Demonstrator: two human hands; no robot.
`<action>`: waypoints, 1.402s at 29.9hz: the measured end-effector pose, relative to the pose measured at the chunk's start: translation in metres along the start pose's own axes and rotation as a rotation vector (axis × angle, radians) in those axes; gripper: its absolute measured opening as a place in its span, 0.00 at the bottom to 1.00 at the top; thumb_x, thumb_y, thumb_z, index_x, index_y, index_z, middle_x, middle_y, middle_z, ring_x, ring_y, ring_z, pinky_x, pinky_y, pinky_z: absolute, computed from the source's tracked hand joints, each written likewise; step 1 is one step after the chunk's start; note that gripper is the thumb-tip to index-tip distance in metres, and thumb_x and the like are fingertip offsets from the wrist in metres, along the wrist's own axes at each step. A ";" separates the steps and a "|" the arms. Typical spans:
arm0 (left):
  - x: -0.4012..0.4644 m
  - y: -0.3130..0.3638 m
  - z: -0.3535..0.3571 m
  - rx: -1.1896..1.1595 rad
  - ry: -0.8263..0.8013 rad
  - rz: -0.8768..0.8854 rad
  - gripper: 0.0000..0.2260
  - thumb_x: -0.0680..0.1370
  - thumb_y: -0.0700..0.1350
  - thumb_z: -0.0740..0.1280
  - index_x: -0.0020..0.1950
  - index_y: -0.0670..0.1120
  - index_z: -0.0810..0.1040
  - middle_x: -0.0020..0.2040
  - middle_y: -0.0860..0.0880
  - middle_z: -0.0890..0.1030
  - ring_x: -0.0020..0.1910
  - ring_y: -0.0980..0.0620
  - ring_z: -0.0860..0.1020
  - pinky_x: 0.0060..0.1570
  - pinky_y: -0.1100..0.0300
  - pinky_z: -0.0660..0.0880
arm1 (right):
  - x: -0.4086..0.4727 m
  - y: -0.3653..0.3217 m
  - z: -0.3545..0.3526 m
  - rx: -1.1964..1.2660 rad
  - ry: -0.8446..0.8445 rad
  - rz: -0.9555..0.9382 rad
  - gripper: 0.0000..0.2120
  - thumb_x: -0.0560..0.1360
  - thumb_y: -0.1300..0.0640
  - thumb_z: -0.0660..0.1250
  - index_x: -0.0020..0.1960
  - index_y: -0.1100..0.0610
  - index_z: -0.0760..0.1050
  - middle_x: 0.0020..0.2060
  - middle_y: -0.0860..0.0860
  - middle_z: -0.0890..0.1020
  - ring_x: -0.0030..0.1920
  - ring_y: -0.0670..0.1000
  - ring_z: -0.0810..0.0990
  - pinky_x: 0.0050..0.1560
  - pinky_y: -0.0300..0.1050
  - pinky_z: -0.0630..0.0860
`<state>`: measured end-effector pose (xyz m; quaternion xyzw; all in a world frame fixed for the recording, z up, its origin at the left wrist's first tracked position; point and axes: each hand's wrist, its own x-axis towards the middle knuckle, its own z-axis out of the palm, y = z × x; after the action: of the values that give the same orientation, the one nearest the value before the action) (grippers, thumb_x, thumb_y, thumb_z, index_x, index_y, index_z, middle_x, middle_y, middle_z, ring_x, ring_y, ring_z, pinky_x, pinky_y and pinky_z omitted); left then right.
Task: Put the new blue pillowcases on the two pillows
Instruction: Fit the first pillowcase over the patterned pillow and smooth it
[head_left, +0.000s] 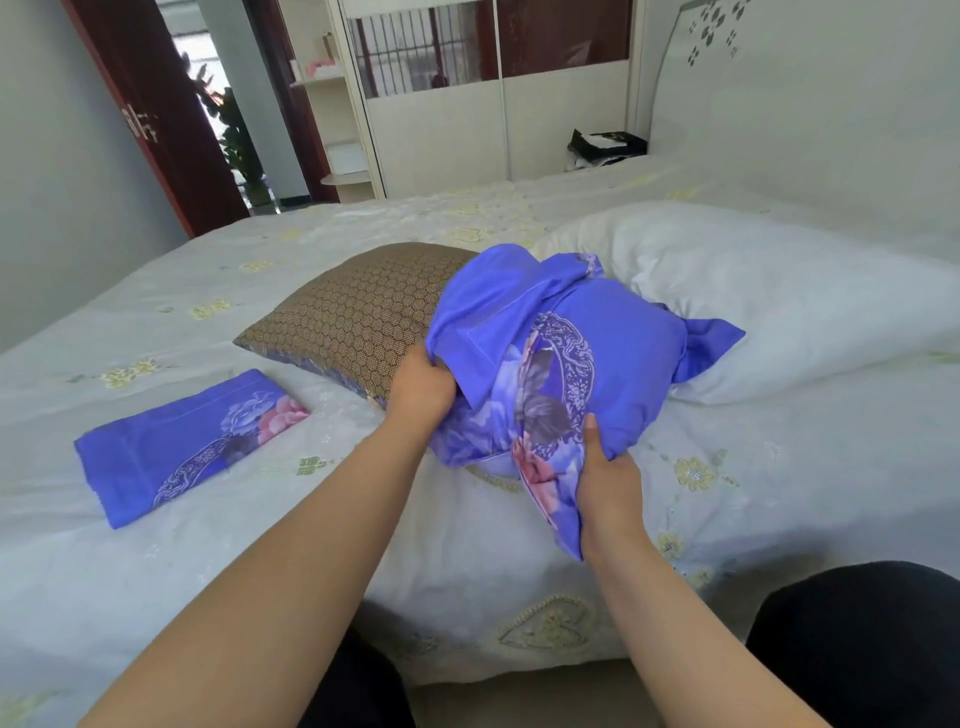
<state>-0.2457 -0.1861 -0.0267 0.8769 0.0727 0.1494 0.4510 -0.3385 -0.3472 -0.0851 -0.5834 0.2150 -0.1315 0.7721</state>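
blue pillowcase — pillow partly inside

The pillowcase being fitted is violet-blue with pink and dusky flowers and a pale scrollwork band. The folded pillowcase matches it. The pillow shows brown honeycomb dots. The bedspread is white with yellow blossoms.

arms: bare to the frame edge | legs: black trousers | hands: no rings
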 end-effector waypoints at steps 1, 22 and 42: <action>-0.001 0.002 0.001 -0.056 0.042 -0.004 0.09 0.77 0.45 0.61 0.55 0.44 0.75 0.52 0.44 0.80 0.51 0.44 0.77 0.46 0.57 0.69 | 0.001 -0.003 -0.003 -0.009 0.014 -0.028 0.17 0.79 0.45 0.60 0.55 0.57 0.77 0.49 0.51 0.82 0.50 0.51 0.80 0.51 0.42 0.73; 0.027 -0.052 -0.039 0.097 0.306 0.064 0.16 0.75 0.49 0.62 0.59 0.41 0.75 0.44 0.43 0.77 0.43 0.44 0.74 0.46 0.54 0.69 | 0.059 0.019 -0.081 -0.312 0.283 -0.133 0.24 0.81 0.45 0.52 0.56 0.65 0.74 0.46 0.59 0.79 0.50 0.60 0.77 0.46 0.44 0.67; 0.066 0.070 0.000 0.438 -0.069 0.237 0.35 0.74 0.69 0.55 0.72 0.45 0.65 0.70 0.44 0.69 0.68 0.42 0.68 0.66 0.47 0.65 | 0.027 0.052 -0.083 -0.638 0.229 -0.060 0.24 0.80 0.42 0.47 0.60 0.60 0.67 0.53 0.64 0.79 0.51 0.64 0.77 0.42 0.49 0.65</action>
<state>-0.1839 -0.2099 0.0436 0.9607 -0.0154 0.1521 0.2315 -0.3579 -0.4149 -0.1583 -0.7832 0.3132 -0.1449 0.5171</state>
